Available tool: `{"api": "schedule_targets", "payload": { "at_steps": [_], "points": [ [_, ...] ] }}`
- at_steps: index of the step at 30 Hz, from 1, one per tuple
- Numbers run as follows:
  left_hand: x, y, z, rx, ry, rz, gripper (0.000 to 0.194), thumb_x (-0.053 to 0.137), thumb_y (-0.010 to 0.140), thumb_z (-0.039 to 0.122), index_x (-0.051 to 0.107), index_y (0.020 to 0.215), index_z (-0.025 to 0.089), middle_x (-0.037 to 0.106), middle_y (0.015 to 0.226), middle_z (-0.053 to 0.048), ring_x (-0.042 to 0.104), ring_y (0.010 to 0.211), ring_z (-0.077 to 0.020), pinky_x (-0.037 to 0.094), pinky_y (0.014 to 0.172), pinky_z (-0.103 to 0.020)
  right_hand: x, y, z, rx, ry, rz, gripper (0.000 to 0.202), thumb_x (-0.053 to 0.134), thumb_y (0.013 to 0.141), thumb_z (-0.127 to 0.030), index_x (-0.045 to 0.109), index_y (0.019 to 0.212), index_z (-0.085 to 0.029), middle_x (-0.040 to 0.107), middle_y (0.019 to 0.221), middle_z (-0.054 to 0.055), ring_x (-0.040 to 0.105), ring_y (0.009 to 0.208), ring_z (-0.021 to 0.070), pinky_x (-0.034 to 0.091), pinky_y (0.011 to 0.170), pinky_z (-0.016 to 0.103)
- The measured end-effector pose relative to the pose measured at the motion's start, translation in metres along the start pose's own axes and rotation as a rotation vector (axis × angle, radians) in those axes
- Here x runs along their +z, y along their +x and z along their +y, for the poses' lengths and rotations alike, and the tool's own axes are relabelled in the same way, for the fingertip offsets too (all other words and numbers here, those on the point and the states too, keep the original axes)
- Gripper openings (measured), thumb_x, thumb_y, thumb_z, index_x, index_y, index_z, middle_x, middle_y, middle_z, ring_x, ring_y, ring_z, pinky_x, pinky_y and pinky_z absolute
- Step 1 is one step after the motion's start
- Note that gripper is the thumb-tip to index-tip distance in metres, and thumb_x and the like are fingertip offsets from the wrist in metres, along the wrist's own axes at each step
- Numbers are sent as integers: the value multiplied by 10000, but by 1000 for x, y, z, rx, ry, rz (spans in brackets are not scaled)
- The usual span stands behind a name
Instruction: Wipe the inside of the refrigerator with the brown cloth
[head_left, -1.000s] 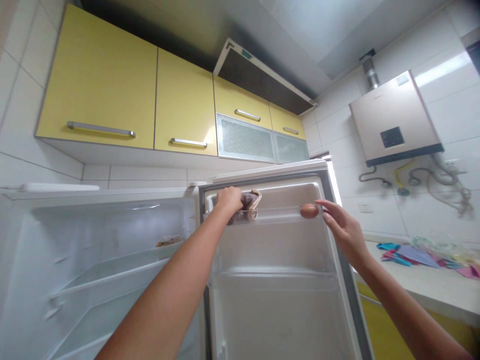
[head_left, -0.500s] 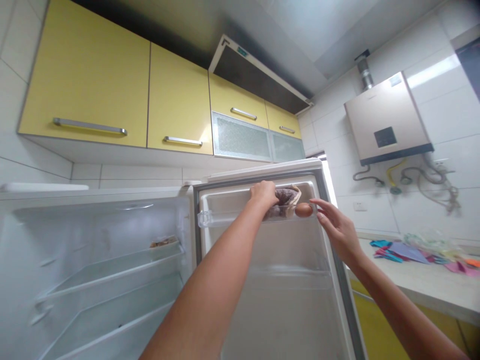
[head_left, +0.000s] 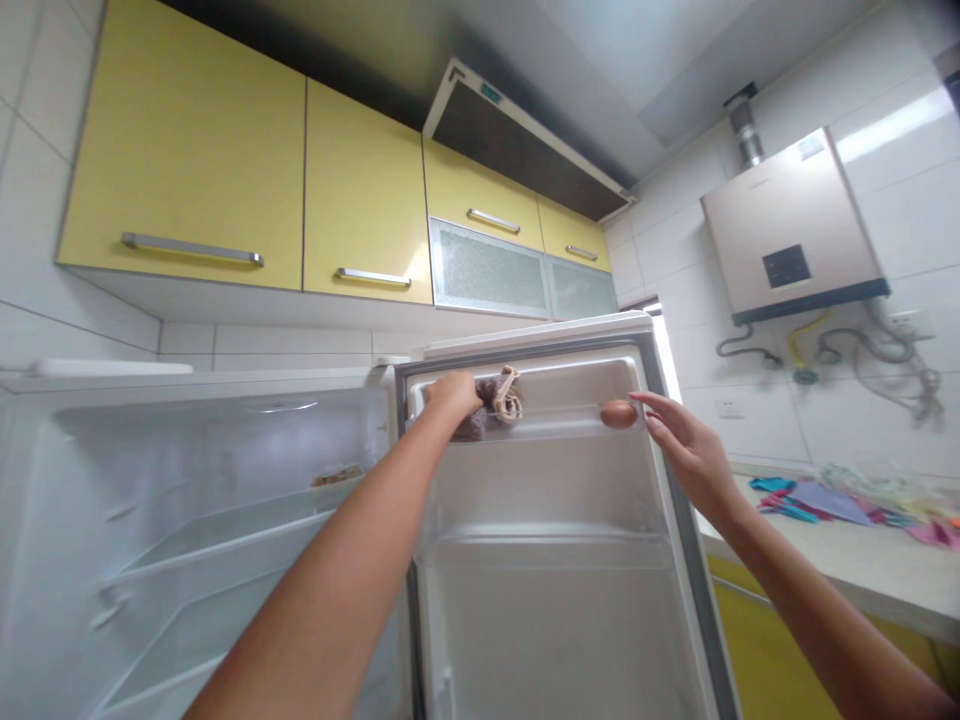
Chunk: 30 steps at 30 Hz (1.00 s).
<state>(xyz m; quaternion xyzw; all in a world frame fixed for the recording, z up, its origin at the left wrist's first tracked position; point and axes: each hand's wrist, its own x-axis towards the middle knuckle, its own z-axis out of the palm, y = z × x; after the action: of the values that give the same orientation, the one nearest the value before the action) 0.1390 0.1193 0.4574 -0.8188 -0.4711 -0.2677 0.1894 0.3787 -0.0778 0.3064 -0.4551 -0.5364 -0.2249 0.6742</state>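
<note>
My left hand (head_left: 452, 393) is closed on a brown cloth (head_left: 489, 402) with a pale edge, at the left part of the top door shelf (head_left: 551, 428). The cloth is bunched inside the clear shelf and rests behind its front wall. At the right end of that same shelf lies a brown egg (head_left: 619, 413). Beside the egg, my right hand (head_left: 686, 445) holds its fingers apart at the right rim of the fridge door (head_left: 679, 520); its fingertips are close to the egg, and whether they touch it I cannot tell.
The open fridge (head_left: 225, 450) stands on the left, with a small brown package (head_left: 337, 476) on its glass shelf. Yellow cabinets (head_left: 367, 200) hang above. On the right, colourful cloths (head_left: 817, 500) lie on a counter (head_left: 870, 565) below a water heater (head_left: 795, 230).
My left hand has slid the brown cloth leftward along the door shelf, away from the egg. The egg and my right hand have stayed at the shelf's right end.
</note>
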Motion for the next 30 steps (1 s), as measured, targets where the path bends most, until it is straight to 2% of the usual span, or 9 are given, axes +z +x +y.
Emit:
{"api": "schedule_targets", "payload": {
  "at_steps": [4,7,11,14,17,20,23,27,30],
  "points": [
    [0,-2,-33,-61,96,45,444,639,770,367,725,1150,155,730,1164,-227,692,1095,-333,569,850,-358,-1,0,0,-17,-13,6,371,538,924,-472,650,1228,-291,686,1267,53,631,1184,268,474,1066,474],
    [-3,-2,-45,-11,159,76,390,615,787,285,726,1132,141,728,1160,-230,686,1104,-335,560,868,-369,-1,1,2,-13,-11,-4,380,535,928,-472,640,1245,-293,681,1275,53,642,1164,262,478,1063,474],
    [-6,-5,-45,147,208,117,302,585,825,248,741,1073,174,735,1161,-194,667,1136,-321,518,936,-379,-1,1,4,-23,-13,-12,384,541,927,-473,635,1251,-289,673,1289,60,646,1156,261,487,1052,476],
    [-7,-8,-42,261,209,154,337,452,900,196,718,1106,181,721,1204,-172,621,1214,-288,461,1010,-375,-1,0,2,-28,-21,-12,380,537,929,-469,637,1246,-284,677,1282,64,650,1148,264,494,1044,486],
    [-6,-8,-44,289,204,154,356,436,901,194,695,1147,187,710,1225,-168,621,1208,-287,464,989,-364,-1,0,1,-31,-32,-6,384,536,927,-460,632,1254,-283,680,1280,65,654,1151,268,494,1050,500],
    [-7,-3,-47,260,199,83,335,579,814,236,707,1122,200,719,1202,-173,666,1118,-309,498,905,-351,0,-1,0,-45,-33,6,385,540,923,-452,630,1253,-276,680,1282,67,650,1164,270,497,1056,505],
    [-10,7,-48,252,165,-31,333,655,734,276,735,1049,204,740,1158,-156,689,1039,-292,509,830,-314,1,-1,0,-49,-22,10,380,541,923,-445,631,1245,-265,678,1281,74,650,1163,267,506,1049,498],
    [-16,16,-47,291,70,-225,288,681,669,369,761,904,223,783,951,-52,693,833,-207,493,693,-247,2,-1,0,-51,-17,2,377,541,928,-433,623,1258,-271,670,1294,70,636,1185,260,493,1064,491],
    [-18,14,-45,320,-18,-315,282,652,682,420,756,854,222,775,870,-14,666,741,-177,463,613,-242,3,-1,-1,-47,-28,16,375,549,923,-425,621,1259,-274,669,1292,65,639,1177,254,487,1068,488]
  ]
}}
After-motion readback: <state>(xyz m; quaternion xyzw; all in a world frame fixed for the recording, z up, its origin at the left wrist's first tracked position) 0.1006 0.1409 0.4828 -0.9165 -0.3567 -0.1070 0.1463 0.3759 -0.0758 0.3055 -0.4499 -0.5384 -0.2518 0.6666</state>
